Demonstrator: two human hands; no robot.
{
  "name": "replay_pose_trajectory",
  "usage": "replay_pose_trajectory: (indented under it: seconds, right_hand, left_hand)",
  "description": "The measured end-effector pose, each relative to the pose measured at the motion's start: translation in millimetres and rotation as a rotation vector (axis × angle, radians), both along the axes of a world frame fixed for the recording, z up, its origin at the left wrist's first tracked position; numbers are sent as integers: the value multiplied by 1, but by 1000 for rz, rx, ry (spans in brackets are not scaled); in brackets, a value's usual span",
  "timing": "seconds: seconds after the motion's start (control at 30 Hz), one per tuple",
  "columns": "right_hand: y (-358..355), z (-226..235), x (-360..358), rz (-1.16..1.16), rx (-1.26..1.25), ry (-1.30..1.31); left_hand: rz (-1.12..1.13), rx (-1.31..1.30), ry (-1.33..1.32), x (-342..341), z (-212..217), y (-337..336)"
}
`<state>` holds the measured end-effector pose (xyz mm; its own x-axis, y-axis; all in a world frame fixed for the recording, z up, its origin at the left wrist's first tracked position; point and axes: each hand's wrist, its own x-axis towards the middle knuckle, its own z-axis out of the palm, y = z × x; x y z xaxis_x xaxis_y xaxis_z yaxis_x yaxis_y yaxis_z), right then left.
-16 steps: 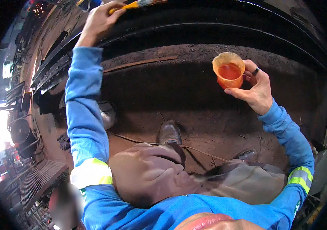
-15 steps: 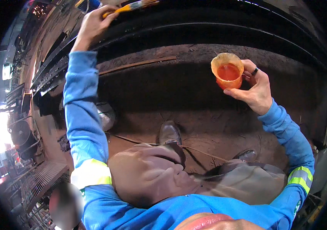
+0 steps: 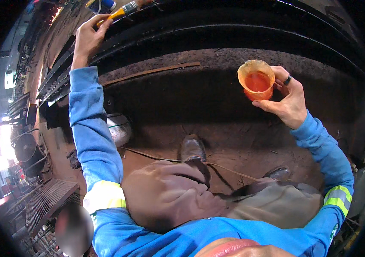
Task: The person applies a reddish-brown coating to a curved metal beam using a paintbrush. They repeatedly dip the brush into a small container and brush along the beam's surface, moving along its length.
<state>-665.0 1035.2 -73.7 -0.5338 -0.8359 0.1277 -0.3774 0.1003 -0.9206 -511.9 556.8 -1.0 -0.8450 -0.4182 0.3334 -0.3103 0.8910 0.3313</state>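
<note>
At the upper left, my left hand (image 3: 89, 39) pinches the yellow handle of a paintbrush (image 3: 121, 11). The brush points up and right, its reddish-brown bristles over the dark metal beam (image 3: 216, 36). On the right, my right hand (image 3: 290, 97) is wrapped round the side of a small translucent cup (image 3: 255, 68), thumb in front and fingers behind. Orange-red liquid lies in the cup, and its upper wall is stained yellowish. The cup is held up in front of the beam, apart from it. Whether the bristles touch the metal I cannot tell.
A blue and white can (image 3: 101, 6) stands beyond my left hand. A thin flat strip (image 3: 152, 73) lies along the beam's near side. A pale rounded object (image 3: 119, 128) sits beside my left sleeve. A cord (image 3: 229, 171) crosses the floor by my boots (image 3: 192, 147). Left stands a metal grate (image 3: 50, 205).
My left hand has moved left and slightly down with the paintbrush. The cup in my right hand has shifted slightly to the right.
</note>
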Motion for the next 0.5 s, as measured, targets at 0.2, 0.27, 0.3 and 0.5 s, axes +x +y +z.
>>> replay_pose_trajectory:
  seconds: [0.2,0.27,0.3,0.5]
  right_hand:
    - [-2,-8,0,-1,-9,-68]
    - [-4,-5,2,3,-19,-76]
    - [-5,-4,3,9,-28,-64]
    - [-2,-7,-2,-5,-9,-64]
  left_hand:
    - [-109,-103,-14,-18,-17,16]
    - [-28,-81,-28,-3,-14,3]
    - [26,-77,-42,9,-10,-4]
    - [19,-169,-13,11,-3,-2]
